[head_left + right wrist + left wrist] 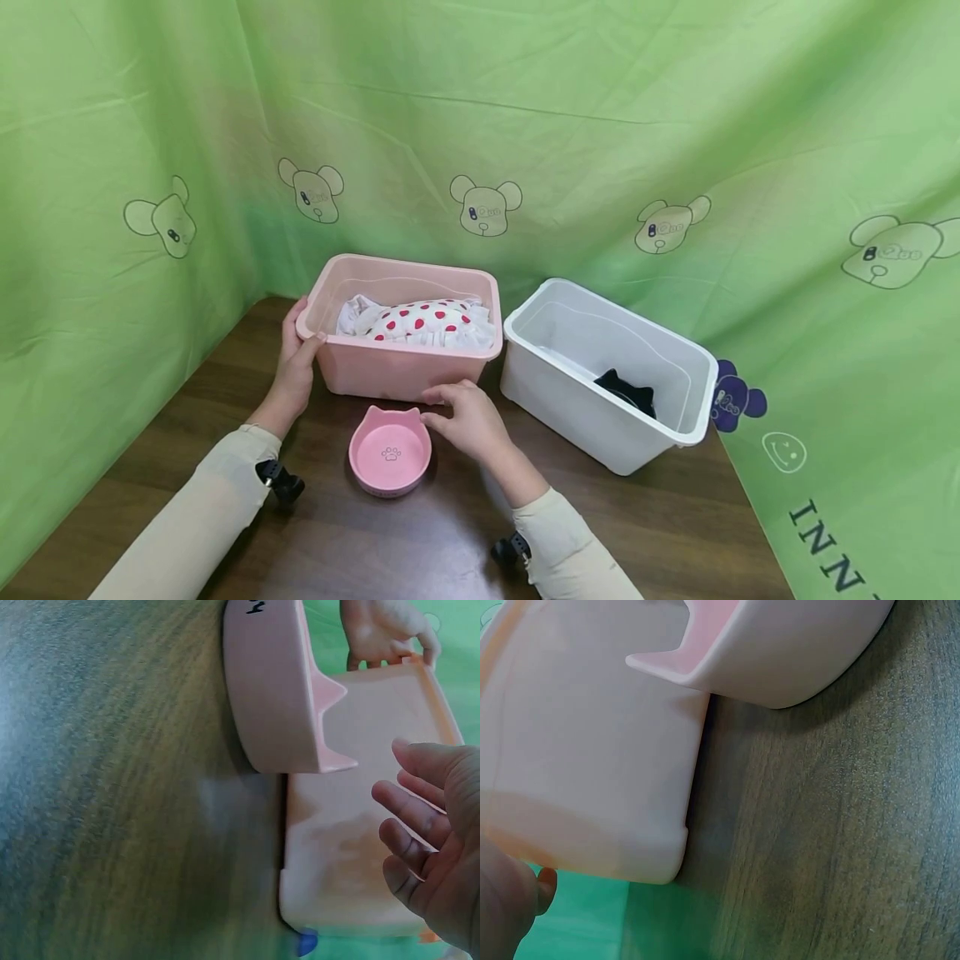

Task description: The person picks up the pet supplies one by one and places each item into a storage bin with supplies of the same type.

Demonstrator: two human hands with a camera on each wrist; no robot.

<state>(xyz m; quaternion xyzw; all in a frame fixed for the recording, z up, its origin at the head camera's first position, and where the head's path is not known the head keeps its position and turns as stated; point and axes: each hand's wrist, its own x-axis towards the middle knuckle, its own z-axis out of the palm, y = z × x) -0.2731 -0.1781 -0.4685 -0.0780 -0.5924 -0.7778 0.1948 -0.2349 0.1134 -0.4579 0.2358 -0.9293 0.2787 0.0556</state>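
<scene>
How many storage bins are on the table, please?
2: a pink bin at the back left, gripped by the left hand, and a white bin to its right. None seems hidden.

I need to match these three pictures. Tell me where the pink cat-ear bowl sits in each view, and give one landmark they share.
Head view: the pink cat-ear bowl sits low and centre on the table, in front of the pink bin, by the right hand.
Left wrist view: the bowl fills the top, one ear pointing left.
Right wrist view: the bowl is top centre, seen on its side, ears pointing right.
Shared landmark: the pink bin directly behind the bowl.
</scene>
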